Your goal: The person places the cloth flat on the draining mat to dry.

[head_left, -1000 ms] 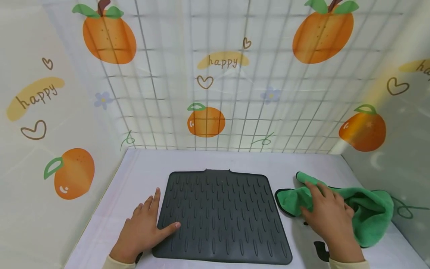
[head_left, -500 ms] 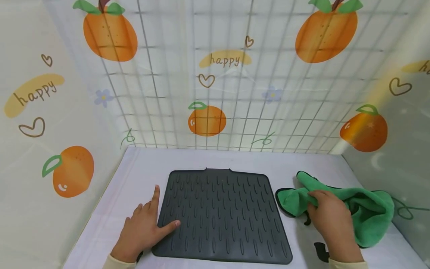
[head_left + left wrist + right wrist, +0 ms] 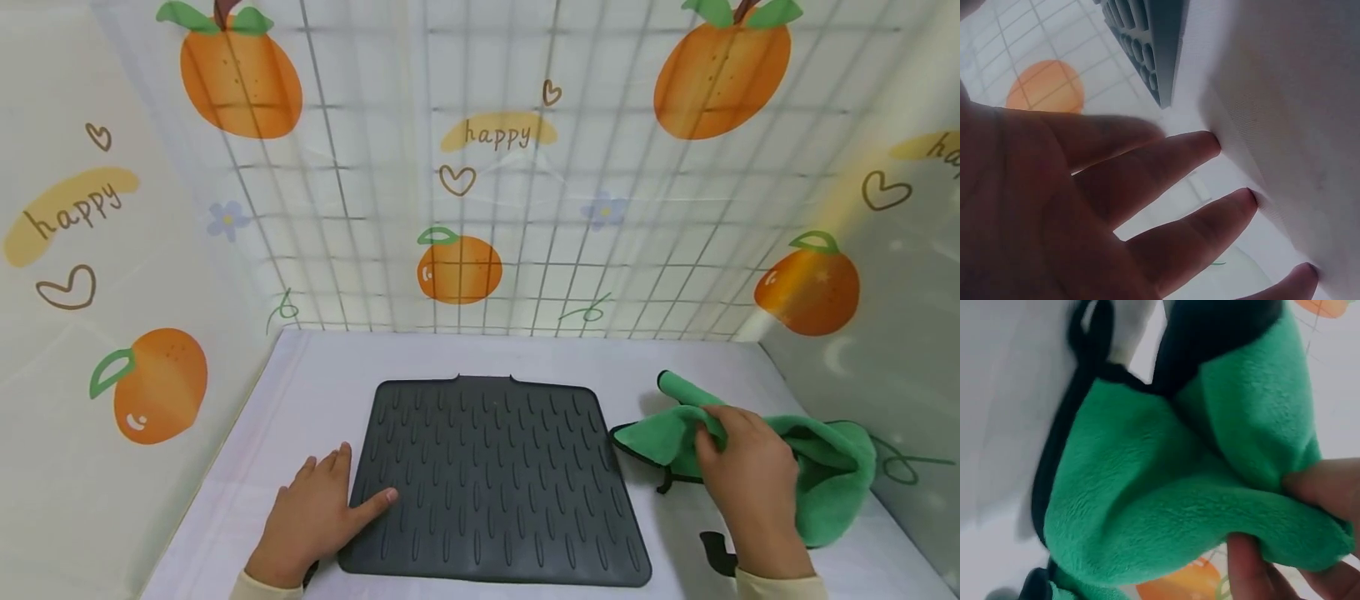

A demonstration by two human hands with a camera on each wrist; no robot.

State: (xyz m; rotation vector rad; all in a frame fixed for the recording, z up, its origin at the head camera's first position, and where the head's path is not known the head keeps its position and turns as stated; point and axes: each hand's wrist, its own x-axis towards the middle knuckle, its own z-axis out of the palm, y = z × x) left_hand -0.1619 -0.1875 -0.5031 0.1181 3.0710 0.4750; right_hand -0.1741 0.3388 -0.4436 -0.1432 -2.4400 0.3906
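1. Head view: A person's right hand pinches a bunched green cloth at four o'clock on the white bench, its tip touching or just beside a dark mat at six o'clock. The left hand, fingers spread, lies at the mat's eight o'clock, thumb over the edge.

2. Left wrist view: Fingertips appear to meet the bench, a contact less clear from above; a wedge of mat shows at twelve o'clock.

3. Right wrist view: Thumb and fingers hold a fold at four o'clock. Plush nap and a black loop at eleven o'clock show plainly. The cloth looks light, limp and unlikely to slip; its bound edge should offer the firmest hold.
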